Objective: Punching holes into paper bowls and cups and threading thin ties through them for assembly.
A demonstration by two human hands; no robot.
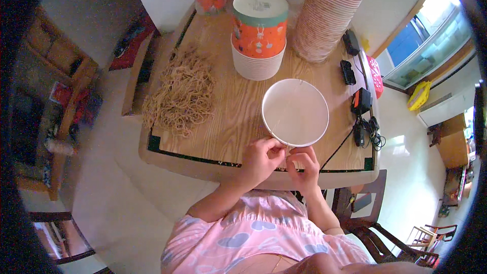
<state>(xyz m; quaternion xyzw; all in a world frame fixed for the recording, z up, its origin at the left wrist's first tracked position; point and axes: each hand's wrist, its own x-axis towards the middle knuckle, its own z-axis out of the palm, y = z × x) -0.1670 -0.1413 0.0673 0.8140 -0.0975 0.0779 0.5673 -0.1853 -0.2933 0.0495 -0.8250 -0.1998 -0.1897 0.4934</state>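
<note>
Left hand, right hand at white tub, string inside

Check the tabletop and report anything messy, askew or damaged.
The heap of twine on the left of the table looks messy: its strands lie loose and tangled. Black cables bunch near the right edge. The tall stack of tubs appears to lean, though lens bending may explain it. No spill or damage shows.
</note>
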